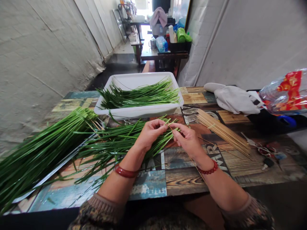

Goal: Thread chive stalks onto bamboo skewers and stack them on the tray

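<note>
My left hand point(153, 131) is closed in a pinch around the pale stalk ends of some garlic chives point(115, 138) lying on the table. Close against it, my right hand point(187, 140) has thumb and index finger pinched on a thin wooden skewer point(193, 162). The skewer's upper end meets the stalks between the two hands, and its lower part runs beneath my right wrist. Whether the tip has gone through a stalk is too small to tell. To the right lies a bundle of skewers point(223, 132), with a few loose ones beside it.
A white plastic tub point(137, 112) with more chives stands behind my hands. At left, a large heap of chives point(48, 143) lies along a metal-edged tray point(64, 163). Scissors point(249, 139), keys point(267, 163), a pale cloth cap point(230, 97) and a plastic bag point(285, 92) are at right.
</note>
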Available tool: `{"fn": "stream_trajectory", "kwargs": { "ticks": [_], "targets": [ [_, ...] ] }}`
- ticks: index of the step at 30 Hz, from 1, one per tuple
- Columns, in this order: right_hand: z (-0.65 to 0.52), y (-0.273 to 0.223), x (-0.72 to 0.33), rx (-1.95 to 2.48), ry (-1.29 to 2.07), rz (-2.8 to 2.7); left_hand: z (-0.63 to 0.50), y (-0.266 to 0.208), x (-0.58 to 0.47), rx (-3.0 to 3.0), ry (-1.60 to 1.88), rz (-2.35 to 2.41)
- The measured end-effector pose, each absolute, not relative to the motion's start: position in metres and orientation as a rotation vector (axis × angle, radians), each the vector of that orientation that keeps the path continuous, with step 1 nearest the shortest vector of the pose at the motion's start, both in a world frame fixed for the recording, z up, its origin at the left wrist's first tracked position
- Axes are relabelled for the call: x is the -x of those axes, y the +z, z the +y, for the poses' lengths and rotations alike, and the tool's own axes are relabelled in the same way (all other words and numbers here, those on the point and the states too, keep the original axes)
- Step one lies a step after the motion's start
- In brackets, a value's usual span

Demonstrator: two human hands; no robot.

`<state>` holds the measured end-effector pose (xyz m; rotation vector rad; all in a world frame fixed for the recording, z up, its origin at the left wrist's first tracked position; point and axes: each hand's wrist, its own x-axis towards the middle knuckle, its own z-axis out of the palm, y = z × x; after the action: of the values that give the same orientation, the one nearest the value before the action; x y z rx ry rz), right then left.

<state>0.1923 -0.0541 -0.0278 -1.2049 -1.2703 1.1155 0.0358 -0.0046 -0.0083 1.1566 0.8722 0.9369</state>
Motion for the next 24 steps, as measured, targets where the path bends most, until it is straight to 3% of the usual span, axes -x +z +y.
{"fn": "stream_trajectory", "kwargs": {
  "ticks": [24],
  "targets": [
    [-0.0557,-0.0247,-0.1899,1.185,1.148,-1.257,-0.0065,-0.0057,-0.0325,-1.122,0.874,0.845]
  ]
}}
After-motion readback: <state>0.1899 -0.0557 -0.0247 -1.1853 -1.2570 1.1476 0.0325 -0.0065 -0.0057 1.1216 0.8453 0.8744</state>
